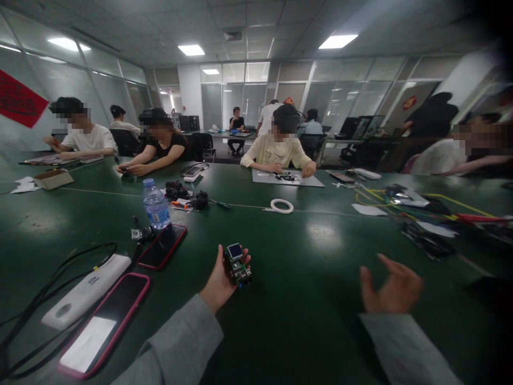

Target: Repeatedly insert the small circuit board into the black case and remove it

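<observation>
A small green circuit board (239, 271) with a little dark screen (234, 251) rests in my left hand (220, 280), its fingers wrapped round the far side and the thumb along the near edge. The screen faces up. To the right, my right hand (391, 286) is held over the green table (296, 321) with thumb and fingers apart and nothing between them; it is slightly blurred. A wide gap separates it from the board.
Phones (106, 323) (162, 246), a white device marked 01 (86, 291) and black cables (52, 283) lie left. Beyond are a water bottle (156, 206), a white tape roll (281, 206) and right-side clutter (427, 240). People sit across the table.
</observation>
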Demonstrator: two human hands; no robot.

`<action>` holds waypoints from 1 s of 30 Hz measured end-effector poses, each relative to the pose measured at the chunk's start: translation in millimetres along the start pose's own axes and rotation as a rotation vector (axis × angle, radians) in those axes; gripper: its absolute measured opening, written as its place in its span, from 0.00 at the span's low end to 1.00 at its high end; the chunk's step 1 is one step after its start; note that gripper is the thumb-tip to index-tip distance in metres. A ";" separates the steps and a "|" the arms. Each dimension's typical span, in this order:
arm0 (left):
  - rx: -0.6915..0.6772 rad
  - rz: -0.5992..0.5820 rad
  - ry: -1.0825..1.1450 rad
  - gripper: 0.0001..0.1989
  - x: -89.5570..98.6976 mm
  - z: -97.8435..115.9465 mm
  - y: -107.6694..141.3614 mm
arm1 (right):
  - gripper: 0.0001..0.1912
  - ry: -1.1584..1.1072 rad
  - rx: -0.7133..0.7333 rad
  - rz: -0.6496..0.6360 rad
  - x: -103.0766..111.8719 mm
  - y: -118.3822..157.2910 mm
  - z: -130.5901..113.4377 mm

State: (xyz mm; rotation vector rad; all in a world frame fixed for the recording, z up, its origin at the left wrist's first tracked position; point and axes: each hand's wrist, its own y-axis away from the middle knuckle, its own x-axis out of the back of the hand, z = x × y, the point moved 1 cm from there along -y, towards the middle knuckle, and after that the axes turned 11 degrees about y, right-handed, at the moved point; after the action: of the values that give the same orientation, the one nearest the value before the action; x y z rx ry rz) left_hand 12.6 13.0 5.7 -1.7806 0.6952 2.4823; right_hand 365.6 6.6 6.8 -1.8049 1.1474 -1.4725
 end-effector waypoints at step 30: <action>0.047 -0.005 -0.224 0.33 1.8 -4.0 1.6 | 0.18 -0.798 0.042 -0.525 2.5 89.7 -207.4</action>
State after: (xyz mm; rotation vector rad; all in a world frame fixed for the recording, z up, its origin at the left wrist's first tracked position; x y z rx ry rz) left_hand 15.2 9.6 3.6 -1.4567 0.7250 2.5829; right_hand 141.8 -18.1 -12.3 -2.4324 0.2533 -0.8166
